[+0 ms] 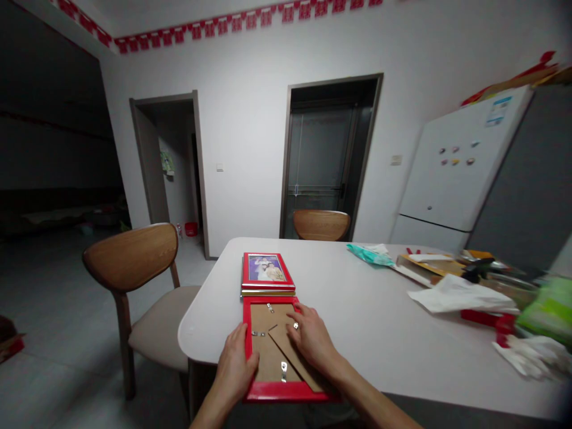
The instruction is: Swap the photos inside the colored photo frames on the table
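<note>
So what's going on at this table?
A person has a red picture frame back side up. Their left hand holds its left edge, while their right hand is at the right side, fingers by a metal clip. The brown support flap slants across the back. Just beyond lies a stack of frames, a photo on top.

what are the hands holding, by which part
A red picture frame, face down: the left hand grips its left edge; the right hand touches its upper right side.
</note>
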